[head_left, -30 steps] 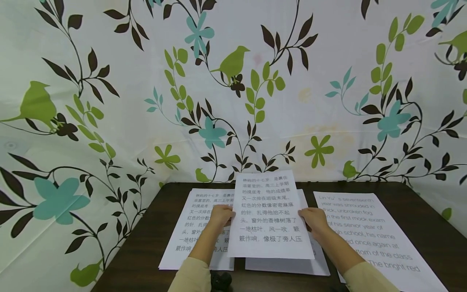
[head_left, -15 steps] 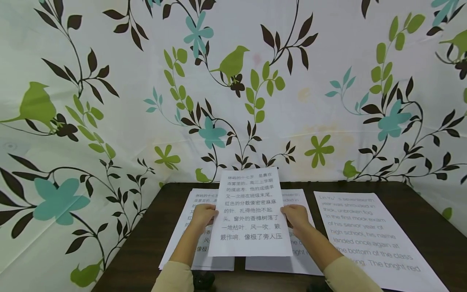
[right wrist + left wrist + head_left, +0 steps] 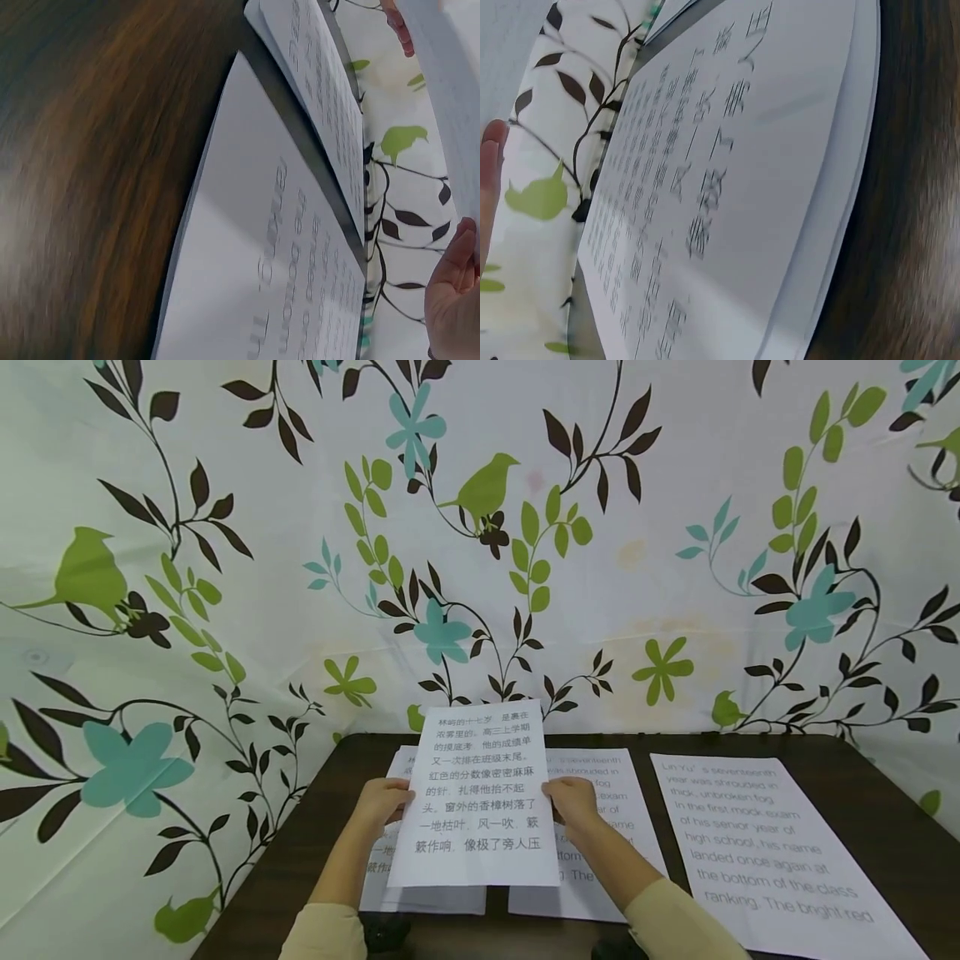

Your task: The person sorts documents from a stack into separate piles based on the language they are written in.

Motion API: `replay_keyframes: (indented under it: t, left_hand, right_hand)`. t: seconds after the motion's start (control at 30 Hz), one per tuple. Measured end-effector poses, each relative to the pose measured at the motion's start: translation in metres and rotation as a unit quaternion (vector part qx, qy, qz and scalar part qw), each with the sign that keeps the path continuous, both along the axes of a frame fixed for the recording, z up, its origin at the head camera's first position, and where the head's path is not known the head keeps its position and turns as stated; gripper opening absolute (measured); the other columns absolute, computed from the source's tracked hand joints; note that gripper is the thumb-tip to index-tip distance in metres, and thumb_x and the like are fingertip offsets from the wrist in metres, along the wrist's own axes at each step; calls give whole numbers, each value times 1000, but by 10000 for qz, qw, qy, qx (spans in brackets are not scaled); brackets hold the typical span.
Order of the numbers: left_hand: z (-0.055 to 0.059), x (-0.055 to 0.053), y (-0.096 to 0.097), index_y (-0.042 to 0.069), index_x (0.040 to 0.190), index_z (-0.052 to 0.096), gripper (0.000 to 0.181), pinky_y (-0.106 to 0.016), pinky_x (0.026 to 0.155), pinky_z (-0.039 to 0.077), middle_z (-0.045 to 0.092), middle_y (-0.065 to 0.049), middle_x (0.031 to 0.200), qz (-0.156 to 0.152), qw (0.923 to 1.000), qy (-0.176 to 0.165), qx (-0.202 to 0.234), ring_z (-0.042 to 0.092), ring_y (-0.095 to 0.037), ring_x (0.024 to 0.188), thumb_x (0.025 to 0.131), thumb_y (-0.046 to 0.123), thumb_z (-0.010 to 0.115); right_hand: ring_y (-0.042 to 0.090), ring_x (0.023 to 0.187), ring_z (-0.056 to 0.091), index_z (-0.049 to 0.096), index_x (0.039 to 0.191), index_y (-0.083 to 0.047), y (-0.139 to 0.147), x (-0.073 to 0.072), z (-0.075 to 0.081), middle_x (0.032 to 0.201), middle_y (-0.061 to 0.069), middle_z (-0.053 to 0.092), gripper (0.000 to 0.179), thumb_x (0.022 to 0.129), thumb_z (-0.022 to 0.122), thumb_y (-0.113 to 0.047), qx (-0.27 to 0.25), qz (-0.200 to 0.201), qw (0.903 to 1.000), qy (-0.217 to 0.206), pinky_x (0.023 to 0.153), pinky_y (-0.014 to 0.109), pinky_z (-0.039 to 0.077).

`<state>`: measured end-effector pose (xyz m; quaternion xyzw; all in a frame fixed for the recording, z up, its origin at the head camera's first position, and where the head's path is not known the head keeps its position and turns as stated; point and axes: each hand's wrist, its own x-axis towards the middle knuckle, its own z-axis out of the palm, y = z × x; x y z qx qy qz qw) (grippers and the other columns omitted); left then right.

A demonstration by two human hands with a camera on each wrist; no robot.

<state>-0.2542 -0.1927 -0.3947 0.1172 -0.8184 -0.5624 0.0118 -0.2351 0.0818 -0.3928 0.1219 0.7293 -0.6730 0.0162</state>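
Observation:
Both hands hold up a white sheet (image 3: 476,797) printed with Chinese text, tilted above the table. My left hand (image 3: 382,802) pinches its left edge, and my right hand (image 3: 573,805) pinches the right edge. Behind and below the held sheet lies a stack of Chinese-text paper (image 3: 705,172), partly hidden in the head view. Right of it, beneath my right forearm, is a stack of English-text paper (image 3: 607,827). In the right wrist view, the held sheet's underside (image 3: 448,90) shows between the fingers of both hands.
English-text paper (image 3: 765,852) lies at the right of the dark wooden table (image 3: 285,868). A cloth (image 3: 247,693) with leaves, birds and flowers hangs behind the table. Dark objects (image 3: 386,931) at the wrists show near the bottom edge.
The hands have carried the held sheet leftward, from between the two stacks to over the left stack. More of the English-text stack now shows. The stacks on the table have stayed put.

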Motion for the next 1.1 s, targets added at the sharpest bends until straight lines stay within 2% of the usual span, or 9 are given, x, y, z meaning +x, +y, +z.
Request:
replay_keyframes:
  t: [0.17,0.23,0.4,0.43,0.53,0.73,0.87,0.97,1.1]
  left_hand:
    - [-19,-10,-23,-7,105,55,30,-32,60,50,57,-18,91,172,9998,-44,-54,59,-24,70,78,6,58]
    - [-30,-17,-35,-5,107,55,33,-31,58,50,57,-15,91,173,9998,-85,-65,58,-21,71,77,9,59]
    - [-28,-18,-49,-9,108,53,35,-35,62,50,58,-18,92,-68,9998,4,-181,59,-23,71,78,8,59]
    - [-23,-16,-50,-10,106,53,33,-36,63,50,58,-19,92,-113,9997,32,-230,59,-24,71,78,7,59]
    - [-20,-15,-57,-9,106,54,33,-39,62,49,59,-16,88,-259,9988,-3,-404,59,-22,69,78,8,59]
    - [-14,-5,-65,-9,105,54,32,-35,59,48,58,-19,89,-106,9983,-121,-562,59,-25,70,79,8,59]
    - [-32,-13,-82,-9,103,54,32,-35,57,48,58,-19,88,-157,9980,-83,-607,58,-26,69,79,10,59]
    - [-55,-27,-99,-8,103,55,33,-34,52,48,59,-16,87,-242,9980,-65,-584,59,-23,68,78,12,61]
    - [-61,-29,-103,-8,101,56,30,-30,50,48,59,-15,84,-160,9980,12,-611,59,-23,66,76,10,60]
  right_hand:
    - [19,67,56,56,99,8,-14,2,-1,82,12,58,26,84,47,-11,-96,83,9999,77,57,26,47]
    - [19,67,57,55,100,7,-20,2,-2,82,11,58,26,83,47,-11,-200,94,9997,81,57,27,47]
    - [19,66,57,55,99,6,-32,3,-4,82,11,58,25,83,48,-12,-372,105,9992,95,56,27,47]
    - [19,66,57,55,99,6,-34,4,-4,82,11,57,25,83,48,-12,-387,116,9991,113,56,27,47]
    - [20,66,55,55,98,5,-40,5,-4,83,12,57,24,83,49,-12,-537,65,9985,50,56,28,46]
    - [18,64,53,58,95,5,-55,8,-9,81,11,56,22,80,51,-10,-489,-38,9988,0,57,28,45]
    - [18,63,52,59,92,4,-63,10,-16,78,10,55,20,79,52,-9,-403,-38,9992,-52,55,28,44]
    - [18,62,53,60,88,4,-67,11,-19,77,10,55,17,79,52,-8,-397,-80,9992,-25,53,26,44]
    - [18,60,53,61,86,4,-72,10,-22,75,10,56,16,78,53,-7,-442,-130,9989,-22,52,27,43]
